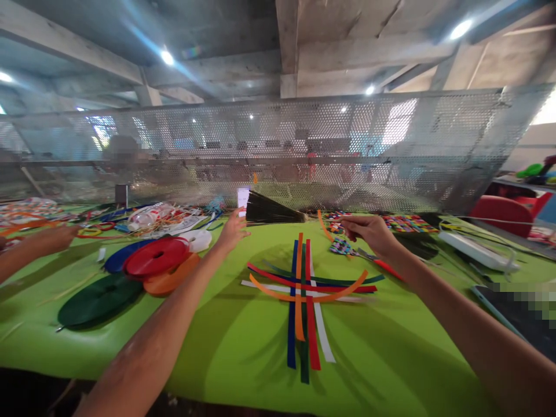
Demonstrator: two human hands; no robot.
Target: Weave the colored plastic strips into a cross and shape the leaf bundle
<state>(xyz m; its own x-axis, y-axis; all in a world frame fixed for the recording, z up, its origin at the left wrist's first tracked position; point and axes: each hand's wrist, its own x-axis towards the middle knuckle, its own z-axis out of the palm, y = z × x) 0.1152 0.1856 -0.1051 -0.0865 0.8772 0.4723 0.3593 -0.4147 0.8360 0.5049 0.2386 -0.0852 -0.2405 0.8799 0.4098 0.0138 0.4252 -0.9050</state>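
Observation:
Several coloured strips (316, 344) in blue, orange, green, red and white lie crossed in a woven pattern on the green table (243, 353). Beyond them on the left, my left hand (233, 233) reaches out with its fingers apart. It is nearest to a small white card (242, 200) and a dark fan-shaped bundle of bristles (273, 208). To the right of the strips, my right hand (369, 233) is raised with thumb and fingers pinched together. Whatever may be between those fingertips is too small to make out. A short orange strip (322, 225) shows just left of them.
Left of my left arm lie flat rolls of strip: red (155, 258), green (102, 301), blue and orange. Another person's arm (39, 246) reaches in at far left. An orange-handled tool (388, 269), woven colourful pieces (408, 223) and a white bar (475, 251) lie right. Perforated metal panel (269, 150) behind.

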